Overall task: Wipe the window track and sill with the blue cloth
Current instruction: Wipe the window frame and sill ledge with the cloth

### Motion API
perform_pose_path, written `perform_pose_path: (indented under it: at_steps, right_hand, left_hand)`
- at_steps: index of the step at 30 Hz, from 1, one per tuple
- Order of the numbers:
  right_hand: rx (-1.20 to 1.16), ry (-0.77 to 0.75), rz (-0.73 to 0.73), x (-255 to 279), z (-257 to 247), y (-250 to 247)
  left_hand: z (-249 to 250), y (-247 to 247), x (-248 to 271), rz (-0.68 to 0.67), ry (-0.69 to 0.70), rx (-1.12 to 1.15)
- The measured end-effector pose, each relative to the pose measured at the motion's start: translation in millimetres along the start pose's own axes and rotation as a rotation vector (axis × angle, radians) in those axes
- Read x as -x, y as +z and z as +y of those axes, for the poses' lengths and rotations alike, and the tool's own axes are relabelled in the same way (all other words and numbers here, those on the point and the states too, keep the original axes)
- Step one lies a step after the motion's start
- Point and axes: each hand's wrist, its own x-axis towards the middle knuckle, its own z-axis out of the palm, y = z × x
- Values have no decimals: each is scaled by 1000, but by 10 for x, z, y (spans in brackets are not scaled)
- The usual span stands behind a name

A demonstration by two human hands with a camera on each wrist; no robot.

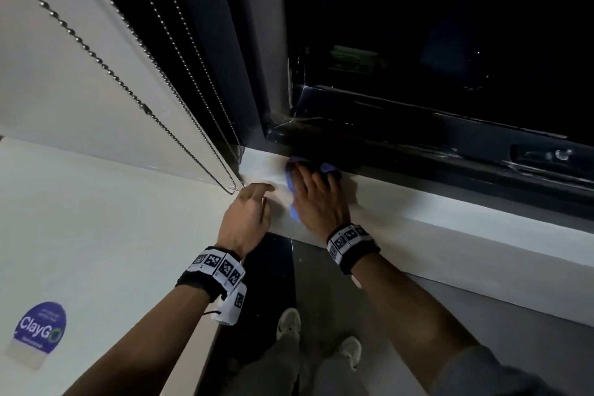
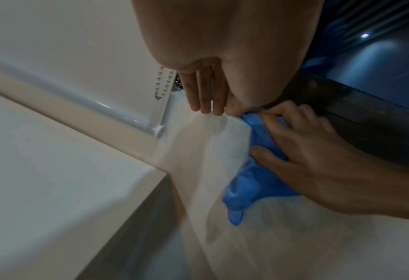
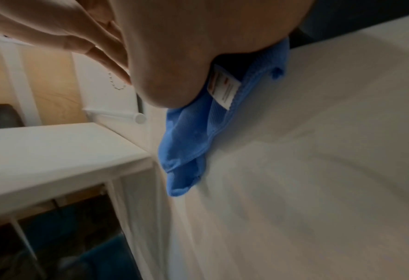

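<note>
Sill is white, running along under the dark track. Cabinet to my left, blind chain hanging down to its corner. My right hand lies flat on the cloth, fingers spread, pressing it onto the sill's left end right at the track edge. My left hand hovers just beside it, fingers straight and relaxed, holding nothing. White tag sticks out from the cloth.

soft woven blue cloth with paper-like tag; smooth matt white sill; glossy dark track; metal bead chain.
</note>
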Motion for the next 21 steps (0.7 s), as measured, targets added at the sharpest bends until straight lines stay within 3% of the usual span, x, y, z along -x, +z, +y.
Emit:
perform_pose_path:
  at_steps: [7,11,16,21]
  right_hand:
    - [142,142,22,883,883,-72]
    - [199,232,-77,1241,1202,-198]
    - [69,246,140,1097,1105,-460]
    - [29,90,-34,869,857,-205]
  left_hand:
    - [615,390,-193,85,130,30]
    - [858,768,-230,5,175,74]
    - [1018,1141,-83,-83,308,-99]
    - [1056,1194,-24,-127,291,-296]
